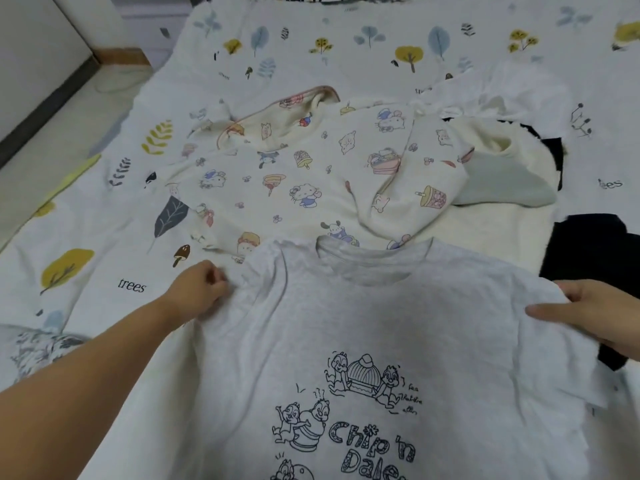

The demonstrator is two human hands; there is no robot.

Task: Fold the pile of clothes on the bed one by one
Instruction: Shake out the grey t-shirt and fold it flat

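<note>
Hands at work on a pale grey T-shirt (363,327), spread front-up across the near edge of the bed (86,237), its chest printed with cartoon chipmunks and lettering. The left hand (202,289) is curled, fingers pinching a bunch of fabric at the shirt's left shoulder seam. The right hand (588,317) grips the opposite shoulder, thumb on top of the cloth and fingers tucked beneath it, lifting that edge slightly off a black garment (588,251) lying under and beyond it.

Just past the shirt's collar lies the rest of the unfolded pile: a cream fleece garment (311,168) covered in small cartoon characters, rumpled and partly turned over, touching a pale green piece (502,181) to its right. A white cloth (502,84) and more black fabric sit behind those.

The bed sheet is white, patterned with yellow and blue trees, leaves and the word "trees". At far left, light floor (45,140) meets a pale wall (31,46) along a dark skirting strip.
</note>
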